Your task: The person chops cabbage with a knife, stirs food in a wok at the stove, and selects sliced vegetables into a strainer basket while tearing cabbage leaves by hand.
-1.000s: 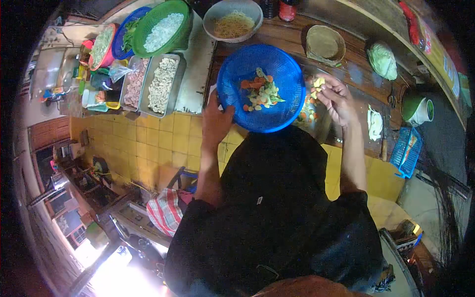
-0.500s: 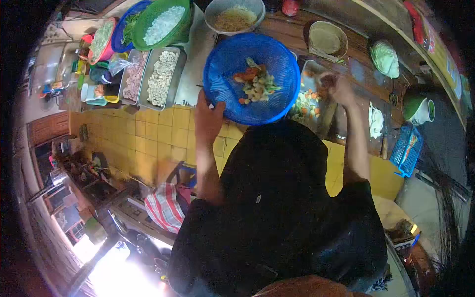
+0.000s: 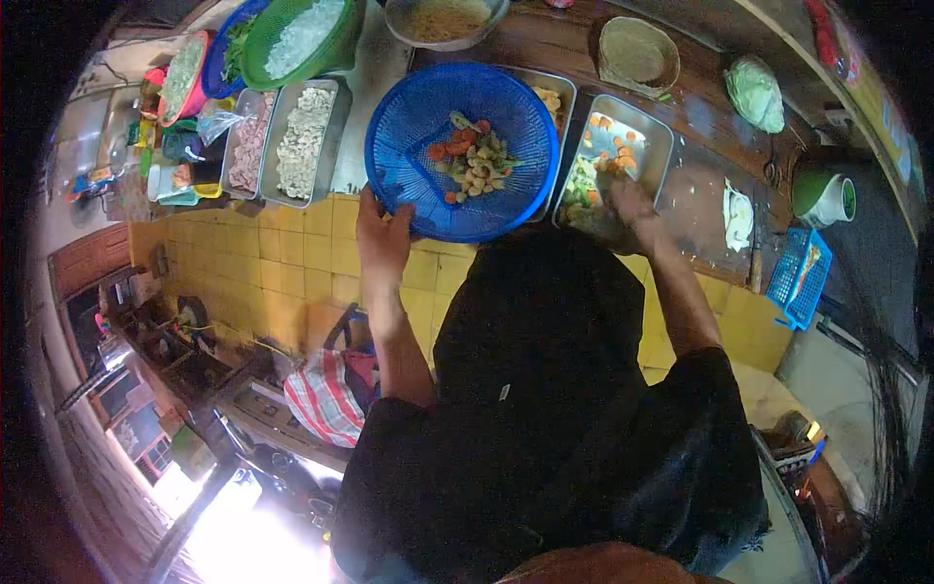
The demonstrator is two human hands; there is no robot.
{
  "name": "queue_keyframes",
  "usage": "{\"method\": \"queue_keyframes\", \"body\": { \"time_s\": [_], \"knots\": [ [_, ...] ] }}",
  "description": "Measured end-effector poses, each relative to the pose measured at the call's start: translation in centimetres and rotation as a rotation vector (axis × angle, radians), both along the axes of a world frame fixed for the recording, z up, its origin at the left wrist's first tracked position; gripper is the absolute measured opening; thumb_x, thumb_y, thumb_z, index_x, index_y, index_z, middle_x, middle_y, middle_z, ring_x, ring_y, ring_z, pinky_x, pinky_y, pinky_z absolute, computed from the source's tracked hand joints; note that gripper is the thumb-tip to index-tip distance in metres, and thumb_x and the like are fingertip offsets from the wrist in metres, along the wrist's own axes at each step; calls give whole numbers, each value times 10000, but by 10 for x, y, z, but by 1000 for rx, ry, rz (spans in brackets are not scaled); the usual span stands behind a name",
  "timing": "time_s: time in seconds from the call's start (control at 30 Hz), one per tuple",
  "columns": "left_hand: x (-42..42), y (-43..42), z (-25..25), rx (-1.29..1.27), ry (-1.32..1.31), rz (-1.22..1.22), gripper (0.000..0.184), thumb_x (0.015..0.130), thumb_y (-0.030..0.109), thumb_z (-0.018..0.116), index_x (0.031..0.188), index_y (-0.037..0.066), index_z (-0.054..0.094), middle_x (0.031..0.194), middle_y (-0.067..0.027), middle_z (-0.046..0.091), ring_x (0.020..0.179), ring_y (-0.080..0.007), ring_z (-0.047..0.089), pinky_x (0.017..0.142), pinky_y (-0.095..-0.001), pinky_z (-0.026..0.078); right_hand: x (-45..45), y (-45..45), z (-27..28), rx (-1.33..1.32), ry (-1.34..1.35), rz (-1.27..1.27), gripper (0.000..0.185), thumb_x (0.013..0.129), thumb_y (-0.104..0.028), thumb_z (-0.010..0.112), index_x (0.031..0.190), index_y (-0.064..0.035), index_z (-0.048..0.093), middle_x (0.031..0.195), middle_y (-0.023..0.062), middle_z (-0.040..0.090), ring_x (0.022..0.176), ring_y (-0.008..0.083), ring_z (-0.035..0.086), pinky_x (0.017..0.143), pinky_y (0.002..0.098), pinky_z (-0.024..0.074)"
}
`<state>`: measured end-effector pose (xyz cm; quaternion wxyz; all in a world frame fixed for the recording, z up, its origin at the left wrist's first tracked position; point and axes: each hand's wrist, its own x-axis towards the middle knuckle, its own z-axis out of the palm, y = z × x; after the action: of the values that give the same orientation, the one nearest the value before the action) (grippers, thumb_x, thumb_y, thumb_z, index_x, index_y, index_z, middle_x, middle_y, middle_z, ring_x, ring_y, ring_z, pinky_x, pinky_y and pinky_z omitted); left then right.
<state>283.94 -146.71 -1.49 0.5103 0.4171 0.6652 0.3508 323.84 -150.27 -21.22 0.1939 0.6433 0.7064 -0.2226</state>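
Observation:
My left hand [image 3: 385, 238] grips the near left rim of a blue plastic colander [image 3: 394, 127], thumb over the edge. Inside it lies a small heap of cut vegetables [image 3: 477, 165], orange carrot pieces and pale green chunks. To its right is a metal tray [image 3: 660, 146] with carrot slices, chopped greens and pale pieces. My right hand [image 3: 634, 216] reaches into the near right part of this tray, among the vegetables. Its fingers are blurred and partly hidden, so whether they hold pieces is unclear. The colander partly covers another metal tray [image 3: 564, 90] with yellowish food.
Left stand metal trays of pale pieces [image 3: 304, 146] and pink meat-like pieces [image 3: 249, 146], with green [image 3: 258, 73] and blue baskets behind. A bowl of noodles [image 3: 443, 24] and a woven basket [image 3: 637, 58] sit at the back. Cabbage [image 3: 754, 97] lies right.
The colander and my left hand have shifted left, exposing more of both trays. My right hand has moved down and left, from the tray's right edge into the vegetables.

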Motion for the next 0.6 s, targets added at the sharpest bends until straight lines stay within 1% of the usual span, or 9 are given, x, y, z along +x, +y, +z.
{"method": "queue_keyframes", "body": {
  "time_s": [0.07,0.13,0.2,0.27,0.37,0.5,0.53,0.57,0.6],
  "knots": [
    [-11,-1,-22,119,126,-91,497,835,-25,586,1300,2,409,1106,-136,603,980,-176,590,774,-297,521,2,-3,-10,54,3,63,295,867,-94,484,1111,12,611,1022,279,637,891,388,662,773,457,552],
    [-6,-2,-19,94,51,-65,494,833,-27,579,1297,3,413,1107,-130,598,984,-180,587,793,-297,514,3,-5,-17,-20,-87,45,314,867,-93,459,1139,37,549,981,201,654,935,282,660,787,404,539],
    [-1,-5,-10,69,-24,-37,490,831,-29,572,1294,4,417,1108,-123,593,989,-185,584,812,-297,507,4,-5,-17,-19,-77,43,313,870,-92,455,1140,32,553,980,205,654,939,289,658,795,409,536],
    [2,-7,0,-19,-45,-15,495,830,-26,559,1301,-10,409,1122,-120,579,1030,-206,568,899,-318,471,2,-5,-12,-14,-49,42,310,877,-91,447,1141,23,561,977,214,654,947,304,655,810,420,531],
    [-5,-9,-16,84,-10,-36,495,832,-19,551,1305,-15,405,1133,-126,571,1019,-202,572,867,-316,489,3,-7,-5,-19,-14,19,308,886,-90,436,1144,9,572,973,227,655,959,326,649,833,437,523],
    [-1,-9,0,34,-27,-27,494,829,-25,544,1302,-23,404,1136,-132,567,1025,-210,575,865,-333,496,-18,-16,32,2,90,-84,310,898,-89,421,1147,-9,587,968,245,656,975,354,642,863,458,513],
    [-6,-7,-10,76,22,-66,498,822,-28,546,1300,-25,407,1134,-139,570,1023,-214,580,866,-337,497,-27,-20,40,56,129,-119,311,901,-88,417,1148,-14,590,966,249,656,979,362,641,871,464,510],
    [-8,-6,-15,116,72,-105,502,815,-31,548,1297,-26,410,1133,-146,572,1021,-219,584,866,-342,498,-12,-31,-72,687,325,7,322,931,-117,385,1168,-19,579,1054,252,633,1000,379,632,871,475,511],
    [-6,-5,-12,118,70,-106,502,815,-31,548,1297,-26,410,1133,-146,572,1021,-219,584,866,-342,498,-14,-30,-64,689,323,7,322,931,-117,385,1168,-19,579,1054,252,633,1000,379,632,871,475,511]
  ]
}}
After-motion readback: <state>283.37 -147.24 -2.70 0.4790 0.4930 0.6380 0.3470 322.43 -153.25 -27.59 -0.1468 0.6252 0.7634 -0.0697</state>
